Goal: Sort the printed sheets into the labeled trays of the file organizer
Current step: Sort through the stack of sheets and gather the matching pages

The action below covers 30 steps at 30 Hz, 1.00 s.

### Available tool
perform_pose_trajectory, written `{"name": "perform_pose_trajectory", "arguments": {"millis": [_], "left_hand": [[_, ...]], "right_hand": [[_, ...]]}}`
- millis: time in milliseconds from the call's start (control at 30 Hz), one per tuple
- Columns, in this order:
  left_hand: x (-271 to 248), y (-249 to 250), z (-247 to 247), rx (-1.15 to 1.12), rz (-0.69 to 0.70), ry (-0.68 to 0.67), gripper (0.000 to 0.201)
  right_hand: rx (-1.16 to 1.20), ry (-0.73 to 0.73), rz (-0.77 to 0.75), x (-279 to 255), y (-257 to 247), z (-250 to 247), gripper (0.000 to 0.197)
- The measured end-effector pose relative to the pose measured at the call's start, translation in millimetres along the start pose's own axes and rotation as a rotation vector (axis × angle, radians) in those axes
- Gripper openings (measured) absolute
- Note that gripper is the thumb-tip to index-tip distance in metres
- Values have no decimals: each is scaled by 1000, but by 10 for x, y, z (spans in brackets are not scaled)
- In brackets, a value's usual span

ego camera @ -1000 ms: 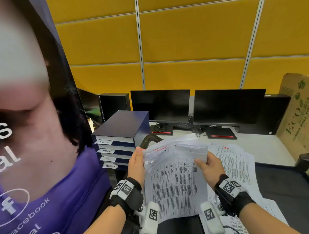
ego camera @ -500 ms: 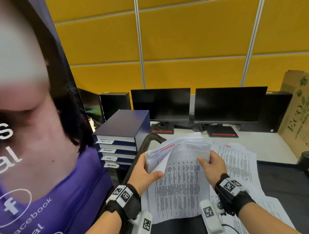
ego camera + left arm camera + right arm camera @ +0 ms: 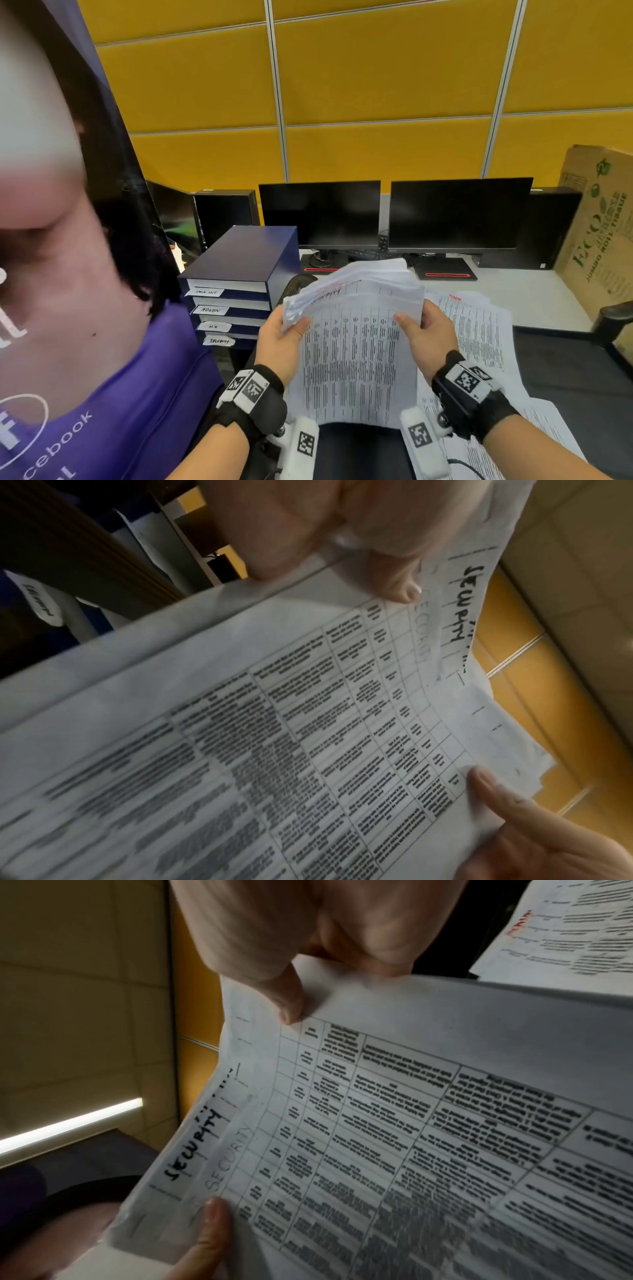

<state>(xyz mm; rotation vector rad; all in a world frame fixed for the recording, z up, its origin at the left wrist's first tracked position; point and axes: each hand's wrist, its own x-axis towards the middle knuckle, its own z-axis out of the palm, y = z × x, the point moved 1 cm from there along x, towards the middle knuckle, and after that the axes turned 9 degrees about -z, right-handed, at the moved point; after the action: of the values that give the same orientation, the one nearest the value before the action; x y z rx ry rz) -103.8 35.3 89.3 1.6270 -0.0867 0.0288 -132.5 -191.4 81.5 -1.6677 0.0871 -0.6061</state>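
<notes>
I hold a stack of printed sheets [image 3: 356, 356] upright in front of me with both hands. My left hand [image 3: 279, 342] grips its upper left edge, thumb [image 3: 397, 588] on the front page. My right hand [image 3: 426, 330] pinches the upper right edge, thumb [image 3: 291, 1007] on the front. The sheet just behind the front page has "SECURITY" handwritten [image 3: 195, 1145] along its top. The navy file organizer [image 3: 239, 270] stands to the left, its trays labeled TASK LIST, ADMIN, H.R and SECURITY [image 3: 219, 341] from top to bottom.
More printed sheets [image 3: 479, 332] lie spread on the dark surface to the right. Two dark monitors [image 3: 455, 212] stand on the white desk behind. A cardboard box [image 3: 596, 233] leans at the far right. A large printed banner [image 3: 85, 274] fills the left side.
My left hand has shifted from leafing the stack's left edge to gripping it with the thumb on the front. The fanned pages have closed up and the stack stands slightly higher.
</notes>
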Motion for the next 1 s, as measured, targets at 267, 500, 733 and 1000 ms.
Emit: {"name": "perform_pose_trajectory", "arguments": {"millis": [267, 500, 733, 1000], "left_hand": [[19, -230, -17, 38, -61, 21, 34], [-85, -250, -16, 11, -127, -43, 33], [-72, -28, 93, -129, -13, 147, 22], [-105, -324, 199, 43, -32, 134, 39]], "right_hand": [[83, -115, 127, -136, 116, -90, 71], [-26, -234, 84, -159, 112, -137, 52], [-11, -157, -127, -156, -300, -4, 42], [-74, -170, 68, -317, -187, -15, 73]]}}
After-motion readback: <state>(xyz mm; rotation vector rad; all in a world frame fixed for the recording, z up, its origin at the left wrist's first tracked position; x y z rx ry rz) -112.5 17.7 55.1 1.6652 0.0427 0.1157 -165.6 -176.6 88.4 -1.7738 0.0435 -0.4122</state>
